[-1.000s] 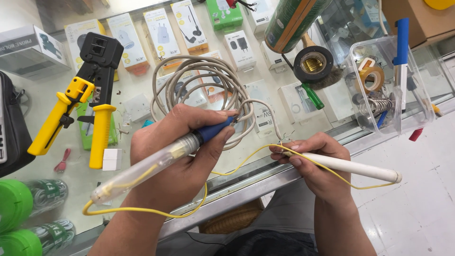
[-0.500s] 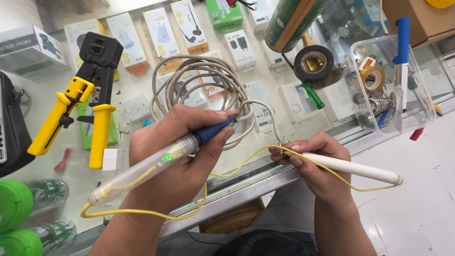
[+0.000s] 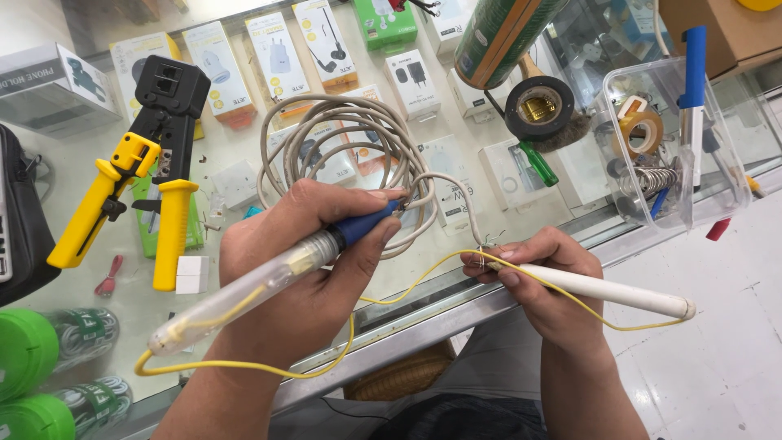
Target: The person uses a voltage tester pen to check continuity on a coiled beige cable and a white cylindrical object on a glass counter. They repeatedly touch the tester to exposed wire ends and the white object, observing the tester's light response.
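At centre frame, my left hand [image 3: 314,269] is closed around a clear-bodied tester pen [image 3: 269,277], its blue tip at the grey coiled cable [image 3: 342,155]. My right hand [image 3: 542,281], lower right, pinches a white probe [image 3: 611,289] against the cable's end; a yellow lead [image 3: 391,289] joins the two tools. I judge a continuity check in hand. Next calls for steady tip contact. Yellow crimping pliers [image 3: 130,179] lie upper left.

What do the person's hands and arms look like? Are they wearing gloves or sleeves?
No gloves and no sleeves show. The left hand and the right hand are both bare, and so are the forearms as far as the picture's bottom edge. No rings, watch or bracelets can be seen on the fingers or wrists. The fingernails are short and plain, with no polish.
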